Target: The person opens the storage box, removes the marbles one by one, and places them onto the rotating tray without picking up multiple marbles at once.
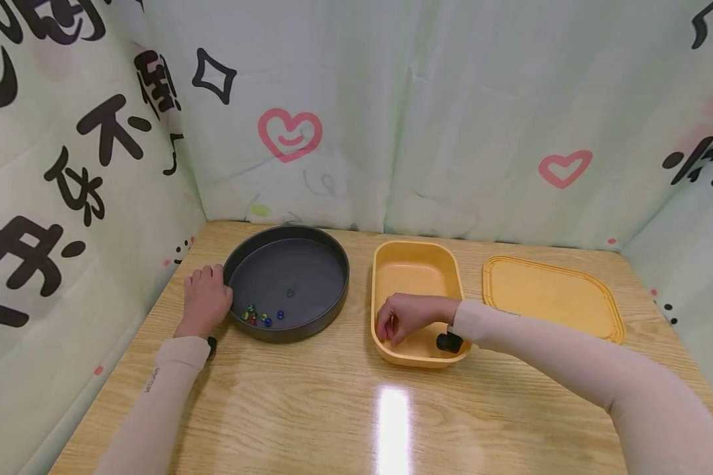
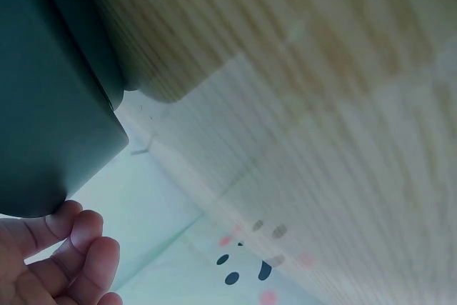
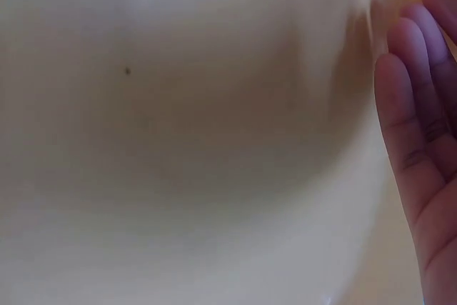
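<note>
A round black pan point(image 1: 294, 270) stands on the left half of the table, with several small glass marbles point(image 1: 280, 315) on its floor, mostly near the front left. At its left rim, my left hand point(image 1: 204, 300) grips the edge; the left wrist view has the curled fingers point(image 2: 96, 266) against the pan's outer wall point(image 2: 53, 119). My right hand point(image 1: 412, 315) reaches down into a deep yellow container point(image 1: 418, 260), fingertips at its front left corner. Bent fingers point(image 3: 400, 98) lie beside the pale wall in the right wrist view. Whether they hold anything is hidden.
A flat yellow lid point(image 1: 549, 293) lies on the right of the wooden table point(image 1: 285, 409), partly behind the right sleeve point(image 1: 529, 333). Printed cloth point(image 1: 392, 132) hangs along the back and both sides. Glare point(image 1: 393, 429) marks the front middle of the tabletop.
</note>
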{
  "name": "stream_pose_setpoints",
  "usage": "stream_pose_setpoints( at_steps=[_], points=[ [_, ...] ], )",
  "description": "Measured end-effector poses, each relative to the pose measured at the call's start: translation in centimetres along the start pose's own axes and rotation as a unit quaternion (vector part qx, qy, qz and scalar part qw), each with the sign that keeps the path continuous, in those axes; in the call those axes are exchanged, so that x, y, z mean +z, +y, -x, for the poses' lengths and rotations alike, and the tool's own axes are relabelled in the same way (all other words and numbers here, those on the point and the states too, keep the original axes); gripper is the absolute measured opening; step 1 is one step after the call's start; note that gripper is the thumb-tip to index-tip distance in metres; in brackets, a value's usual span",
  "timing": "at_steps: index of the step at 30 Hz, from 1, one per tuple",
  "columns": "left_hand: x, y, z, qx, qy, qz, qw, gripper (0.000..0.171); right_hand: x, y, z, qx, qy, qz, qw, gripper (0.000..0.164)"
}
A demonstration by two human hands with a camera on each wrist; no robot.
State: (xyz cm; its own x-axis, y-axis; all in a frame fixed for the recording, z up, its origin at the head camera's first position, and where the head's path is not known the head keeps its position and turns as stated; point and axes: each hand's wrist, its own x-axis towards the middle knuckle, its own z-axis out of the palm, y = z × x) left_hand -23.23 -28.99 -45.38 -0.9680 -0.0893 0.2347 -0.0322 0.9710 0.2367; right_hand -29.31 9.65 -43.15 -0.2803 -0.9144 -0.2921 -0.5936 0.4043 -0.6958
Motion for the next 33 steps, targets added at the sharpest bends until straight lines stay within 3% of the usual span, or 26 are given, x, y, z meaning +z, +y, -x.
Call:
stream_pose_setpoints(
  at_steps=[20,33],
  points=[
    [-0.1,0.1,0.0,-0.007,-0.013,-0.004,0.9999,0.029,1.2,0.7,-0.5,-0.039,-0.063,0.065,0.995,0.008],
    [0.0,0.0,0.0,-0.004,-0.007,0.0,1.0,0.029,1.1,0.7,-0.2,-0.045,-0.049,0.047,0.997,0.006]
  ],
)
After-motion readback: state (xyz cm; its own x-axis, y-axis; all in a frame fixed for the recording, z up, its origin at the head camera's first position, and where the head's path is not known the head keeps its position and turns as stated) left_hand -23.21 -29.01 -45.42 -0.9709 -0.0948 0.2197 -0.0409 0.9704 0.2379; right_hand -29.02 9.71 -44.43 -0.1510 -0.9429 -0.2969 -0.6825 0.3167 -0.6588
